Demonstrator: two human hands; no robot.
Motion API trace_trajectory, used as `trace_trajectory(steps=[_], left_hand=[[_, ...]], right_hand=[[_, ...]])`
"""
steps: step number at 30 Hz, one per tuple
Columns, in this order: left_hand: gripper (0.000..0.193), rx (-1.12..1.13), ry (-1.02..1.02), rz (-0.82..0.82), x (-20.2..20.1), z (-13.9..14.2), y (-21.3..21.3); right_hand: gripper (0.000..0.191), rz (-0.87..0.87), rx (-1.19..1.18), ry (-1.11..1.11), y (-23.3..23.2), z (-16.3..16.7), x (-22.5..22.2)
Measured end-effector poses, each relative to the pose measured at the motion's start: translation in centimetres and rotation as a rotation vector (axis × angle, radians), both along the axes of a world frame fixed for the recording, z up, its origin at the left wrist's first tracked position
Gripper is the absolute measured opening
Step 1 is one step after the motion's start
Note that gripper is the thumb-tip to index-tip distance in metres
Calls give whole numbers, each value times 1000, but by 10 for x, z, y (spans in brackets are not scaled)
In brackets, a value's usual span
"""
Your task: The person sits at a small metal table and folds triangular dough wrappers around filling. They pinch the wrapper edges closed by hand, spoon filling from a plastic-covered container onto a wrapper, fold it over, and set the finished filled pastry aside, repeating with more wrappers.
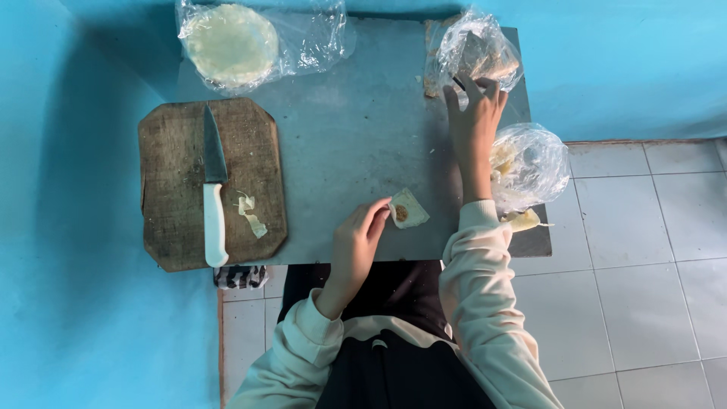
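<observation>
Two hands are at work over the grey table (348,144), both mine, both in cream sleeves. My left hand (356,242) lies near the front edge, wrist bent and forearm angled in from my lap; its thumb and forefinger are drawn together and pinch the near edge of a small pale wrapper piece (409,209), which lies flat on the table with a dab of brown filling at its middle. The other fingers of that hand are curled loosely under. My right hand (473,125) is stretched well forward, arm nearly straight, palm down; its fingers are spread and their tips touch the lower part of a crumpled clear plastic bag (478,53) at the far right corner, with something brownish inside that I cannot make out. Whether those fingers grip the plastic or only rest on it I cannot tell. Just right of my right forearm sits a second clear bag (534,163) with pale yellowish contents, overhanging the table's right edge. At the far left corner a third bag holds a stack of round pale wrappers (231,44). On the left stands a worn wooden cutting board (174,220), carrying a white-handled knife (214,193) and a few pale scraps (250,212), well apart from both hands.
</observation>
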State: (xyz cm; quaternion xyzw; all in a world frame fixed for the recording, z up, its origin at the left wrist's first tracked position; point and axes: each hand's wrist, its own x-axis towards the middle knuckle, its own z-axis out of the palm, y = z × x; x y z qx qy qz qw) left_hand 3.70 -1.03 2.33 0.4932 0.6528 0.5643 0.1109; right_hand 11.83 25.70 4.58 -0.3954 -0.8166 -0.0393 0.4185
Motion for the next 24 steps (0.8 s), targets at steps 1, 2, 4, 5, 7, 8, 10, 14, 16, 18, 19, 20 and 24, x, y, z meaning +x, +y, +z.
trace_trajectory(steps=[1,2,4,5,7,8,10,14,16,18,19,20,24], left_hand=[[27,15,29,-7,0,1,0],[27,30,59,-13,0,2,0],[28,57,108,-18,0,4,2],[28,60,125,-16,1,5,1],[28,63,149,-25,1,5,1],[28,59,155,-33,0,5,1],[27,51,166,-45,2,5,1],[26,66,225,-55,2,5,1],[27,61,263,-61,1,5,3],[30,16,287,-66,3,4,1],[32,7,275,-67,3,3,1],[34,3,265,-67,2,2,2],[36,4,310,-101,0,-3,-1]], right_hand=[[34,-3,-44,-5,-4,3,3],[37,-5,-89,-8,-8,6,5],[38,28,-128,-31,-20,13,12],[36,64,-130,-51,-29,16,19],[27,155,-146,-29,-57,16,36],[21,213,-162,14,-76,14,46],[15,208,-290,86,-110,9,60],[18,-41,-728,160,-156,-1,74],[20,-4,-675,151,-170,-5,80],[21,88,-510,117,-184,-10,85],[21,55,-489,118,-190,-14,85],[22,25,-463,121,-194,-17,83],[24,-52,-448,93,-201,-27,77]])
